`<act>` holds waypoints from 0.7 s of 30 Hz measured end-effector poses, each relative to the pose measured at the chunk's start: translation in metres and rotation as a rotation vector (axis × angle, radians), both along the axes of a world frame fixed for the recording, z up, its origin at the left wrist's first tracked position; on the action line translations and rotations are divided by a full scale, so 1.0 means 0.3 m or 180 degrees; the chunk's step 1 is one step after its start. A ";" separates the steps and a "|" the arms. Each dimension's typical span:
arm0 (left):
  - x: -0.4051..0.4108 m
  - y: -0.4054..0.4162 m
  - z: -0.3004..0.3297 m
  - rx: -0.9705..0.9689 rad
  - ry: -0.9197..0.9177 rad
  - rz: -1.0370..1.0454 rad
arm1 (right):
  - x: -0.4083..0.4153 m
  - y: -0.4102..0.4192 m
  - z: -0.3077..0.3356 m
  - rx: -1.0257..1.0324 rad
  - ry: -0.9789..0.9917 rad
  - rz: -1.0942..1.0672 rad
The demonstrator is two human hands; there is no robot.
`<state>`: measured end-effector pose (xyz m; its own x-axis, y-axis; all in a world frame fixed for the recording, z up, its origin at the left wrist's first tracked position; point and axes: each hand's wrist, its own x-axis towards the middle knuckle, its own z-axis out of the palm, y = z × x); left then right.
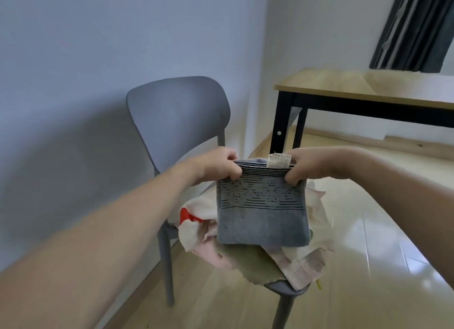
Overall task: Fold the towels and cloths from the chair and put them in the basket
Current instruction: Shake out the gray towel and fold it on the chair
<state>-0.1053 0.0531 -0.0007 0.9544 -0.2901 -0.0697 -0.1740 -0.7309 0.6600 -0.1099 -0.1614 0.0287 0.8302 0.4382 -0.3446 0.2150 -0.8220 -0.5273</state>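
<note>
A grey towel with dark woven stripes hangs folded in the air above the chair seat, a white label at its top edge. My left hand pinches its top left corner. My right hand pinches the top right corner beside the label. Below it, a grey plastic chair carries a loose pile of cloths: cream, pink, an olive one and one with a red patch. No basket is in view.
A wooden table with black legs stands at the right against the wall. Dark curtains hang above it. The chair sits close to the left wall on a pale glossy wood floor.
</note>
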 end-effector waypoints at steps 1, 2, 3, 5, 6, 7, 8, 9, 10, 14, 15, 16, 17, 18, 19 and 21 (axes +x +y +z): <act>-0.013 0.003 0.040 0.0012 -0.0218 -0.0043 | -0.021 -0.003 0.042 0.0011 -0.0045 0.0002; -0.025 0.004 0.076 -0.0023 -0.0517 -0.0045 | -0.040 -0.005 0.080 -0.0005 -0.0246 -0.0043; -0.035 0.005 0.107 -0.0079 -0.0893 -0.0004 | -0.058 -0.006 0.111 -0.0016 -0.0585 -0.0140; -0.059 0.004 0.158 -0.0226 -0.1730 0.0118 | -0.088 -0.009 0.155 0.0070 -0.1525 -0.0383; -0.072 0.005 0.174 -0.0303 -0.2064 0.0140 | -0.102 -0.015 0.168 0.0236 -0.1939 -0.0463; -0.086 0.007 0.182 -0.0301 -0.2328 0.0121 | -0.117 -0.025 0.171 0.0458 -0.2196 -0.0495; -0.096 0.011 0.175 -0.0206 -0.2526 0.0066 | -0.127 -0.036 0.162 0.0597 -0.2340 -0.0496; -0.112 0.012 0.161 -0.0027 -0.2704 -0.0063 | -0.145 -0.044 0.147 0.0592 -0.2423 -0.0425; -0.120 0.016 0.126 0.0207 -0.2826 -0.0249 | -0.157 -0.052 0.115 0.0370 -0.2491 -0.0285; -0.216 0.020 -0.082 0.1293 -0.1738 -0.0922 | -0.235 -0.060 -0.093 -0.0767 -0.1674 0.0192; -0.246 0.021 -0.140 0.1461 -0.1289 -0.1086 | -0.263 -0.059 -0.154 -0.0915 -0.1178 0.0231; -0.272 0.019 -0.190 0.1526 -0.0890 -0.1215 | -0.285 -0.059 -0.212 -0.1008 -0.0847 0.0296; -0.291 0.016 -0.230 0.1545 -0.0581 -0.1261 | -0.305 -0.059 -0.256 -0.1088 -0.0672 0.0359; -0.299 0.012 -0.262 0.1554 -0.0425 -0.1240 | -0.313 -0.064 -0.290 -0.1072 -0.0619 0.0357; -0.303 0.007 -0.275 0.1529 -0.0365 -0.1181 | -0.315 -0.067 -0.302 -0.1059 -0.0599 0.0319; -0.295 0.001 -0.268 0.1308 -0.0239 -0.1063 | -0.290 -0.080 -0.302 -0.0982 -0.0545 0.0212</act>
<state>-0.1939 0.0534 -0.0812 0.8216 -0.5421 -0.1766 -0.4770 -0.8232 0.3078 -0.1969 -0.1854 -0.0620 0.8605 0.3903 -0.3274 0.3373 -0.9181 -0.2081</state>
